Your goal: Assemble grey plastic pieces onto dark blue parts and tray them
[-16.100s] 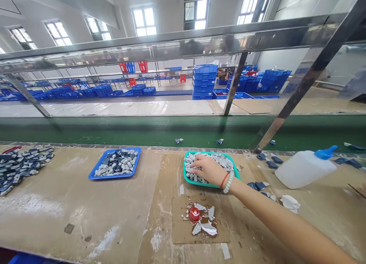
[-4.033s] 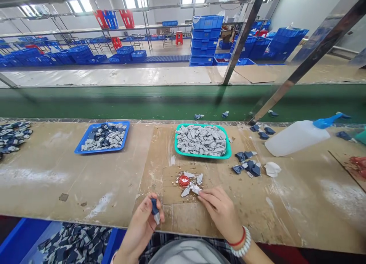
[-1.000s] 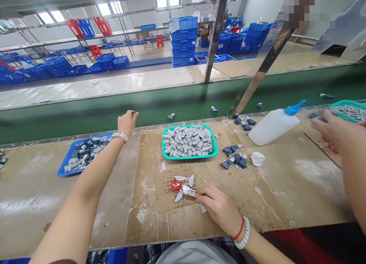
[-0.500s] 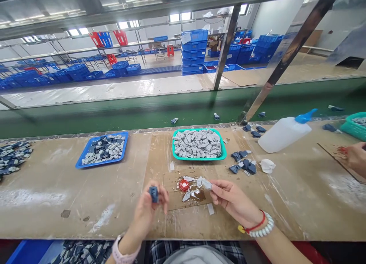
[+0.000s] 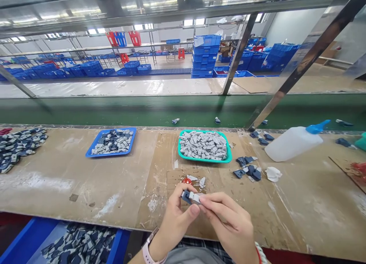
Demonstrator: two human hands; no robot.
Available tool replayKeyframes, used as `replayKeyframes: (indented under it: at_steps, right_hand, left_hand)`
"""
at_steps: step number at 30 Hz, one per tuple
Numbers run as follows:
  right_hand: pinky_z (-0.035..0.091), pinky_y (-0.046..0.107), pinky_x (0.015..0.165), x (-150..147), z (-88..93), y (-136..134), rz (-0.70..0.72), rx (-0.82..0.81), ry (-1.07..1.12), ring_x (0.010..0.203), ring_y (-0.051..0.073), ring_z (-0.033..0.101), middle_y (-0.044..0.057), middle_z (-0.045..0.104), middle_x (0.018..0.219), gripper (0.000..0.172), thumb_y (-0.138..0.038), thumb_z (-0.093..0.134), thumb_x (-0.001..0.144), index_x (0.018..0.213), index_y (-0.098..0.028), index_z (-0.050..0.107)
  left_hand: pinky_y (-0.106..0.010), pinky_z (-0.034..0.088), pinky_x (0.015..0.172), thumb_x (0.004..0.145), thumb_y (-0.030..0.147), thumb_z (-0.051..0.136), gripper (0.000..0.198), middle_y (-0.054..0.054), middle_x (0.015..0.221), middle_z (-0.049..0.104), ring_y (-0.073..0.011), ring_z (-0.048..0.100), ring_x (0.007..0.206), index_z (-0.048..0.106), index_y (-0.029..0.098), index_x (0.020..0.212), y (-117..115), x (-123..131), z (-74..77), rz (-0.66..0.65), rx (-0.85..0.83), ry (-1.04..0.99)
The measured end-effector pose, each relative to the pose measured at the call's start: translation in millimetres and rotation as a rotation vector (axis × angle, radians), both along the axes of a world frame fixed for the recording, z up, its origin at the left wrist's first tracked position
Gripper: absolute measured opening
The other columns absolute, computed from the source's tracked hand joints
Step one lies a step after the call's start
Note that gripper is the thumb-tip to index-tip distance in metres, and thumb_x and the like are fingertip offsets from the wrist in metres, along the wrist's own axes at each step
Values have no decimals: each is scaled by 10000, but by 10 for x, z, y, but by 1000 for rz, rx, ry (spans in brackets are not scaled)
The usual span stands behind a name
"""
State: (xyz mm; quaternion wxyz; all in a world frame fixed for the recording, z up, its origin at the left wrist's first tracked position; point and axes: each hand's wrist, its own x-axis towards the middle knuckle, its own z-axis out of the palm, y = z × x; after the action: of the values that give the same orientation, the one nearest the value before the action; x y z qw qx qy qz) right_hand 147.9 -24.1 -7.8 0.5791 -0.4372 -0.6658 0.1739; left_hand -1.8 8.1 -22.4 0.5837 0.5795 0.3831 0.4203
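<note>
Between the thumb and fingers of my left hand (image 5: pixel 178 214) is a small dark blue plastic piece (image 5: pixel 186 196). My right hand (image 5: pixel 230 222) pinches a light grey plastic piece (image 5: pixel 195 198), its end against the dark one; whether they are joined I cannot tell. Just beyond my fingers, a red round cap-like thing (image 5: pixel 187 181) sits on a wet patch of cardboard, partly hidden by my left hand. Loose grey pieces (image 5: pixel 202 182) lie beside it. Farther back stands a green tray (image 5: pixel 204 160) heaped with grey pieces.
A blue tray (image 5: pixel 110 154) of mixed pieces lies left, a loose pile (image 5: pixel 21 144) farther left. At right are dark pieces (image 5: pixel 253 173), crumpled tissue (image 5: pixel 273 174) and a white squeeze bottle (image 5: pixel 294 144). A green conveyor belt (image 5: pixel 128 111) runs behind. A blue bin (image 5: pixel 121 245) sits below the edge.
My hands have come together, bringing the grey piece against the dark blue one. My right hand has left the wet patch. The view has shifted slightly left.
</note>
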Motion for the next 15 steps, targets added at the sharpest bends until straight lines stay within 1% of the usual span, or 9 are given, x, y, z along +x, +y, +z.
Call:
replayKeyframes:
  at_steps: [2,5,8,10,11,12,13,14,15]
  right_hand:
    - [559,205,668,-25,-10,-4,20,20,-36,798,131,646,61,668,913,310,-5,569,826,1036,-212,666]
    - [542,205,634,-81,-26,-20,6,36,-143,750,129,626,74,657,870,263,-1,537,841,979,-185,664]
    - [535,235,620,-137,-59,-56,-16,35,-281,744,150,615,95,647,842,243,-27,478,877,967,-158,661]
    - [544,257,640,-137,-96,-69,71,-9,-361,769,161,617,111,645,910,254,-71,455,900,1041,-157,648]
    - [547,258,641,-115,-119,-63,138,-42,-375,756,153,617,115,638,967,252,-104,460,908,1076,-164,638]
    - [550,254,641,-76,-143,-42,197,-76,-368,735,141,617,114,628,1019,246,-138,471,913,1094,-175,633]
    - [552,251,646,-19,-169,-2,227,-107,-345,725,131,618,110,616,1058,234,-166,483,915,1093,-186,633]
    - [553,252,658,55,-194,62,221,-131,-319,731,128,621,105,609,1078,220,-186,491,915,1078,-192,639]
    - [554,260,678,144,-215,152,185,-153,-305,754,134,626,100,608,1076,206,-195,495,915,1056,-194,646]
  left_hand:
    - [-259,368,743,826,552,567,375,-25,889,523,-168,480,813,543,218,994,-38,15,41,9,10,36]
    - [-258,377,749,921,463,450,259,-18,888,523,-157,487,807,521,220,976,-92,93,93,73,1,106]
    - [-255,387,721,957,401,370,232,-3,820,505,-145,481,750,503,214,928,-100,170,63,121,-24,163]
    - [-258,399,717,952,395,368,241,-5,813,526,-150,498,747,514,205,919,-76,114,-7,142,-35,184]
    - [-258,404,709,941,402,379,252,-9,815,543,-154,508,749,528,200,916,-65,24,-51,187,-32,195]
    - [-257,409,692,923,413,401,263,-11,809,559,-160,518,746,544,193,900,-62,-115,-96,268,-25,205]
    - [-254,413,667,900,423,432,270,-11,790,572,-164,527,732,560,187,870,-72,-303,-140,400,-14,215]
    - [-248,412,633,872,425,468,268,-8,761,578,-165,532,710,574,183,830,-102,-535,-182,561,1,225]
    - [-242,408,596,848,410,501,248,-1,727,580,-165,536,683,580,181,791,-152,-801,-220,733,6,231]
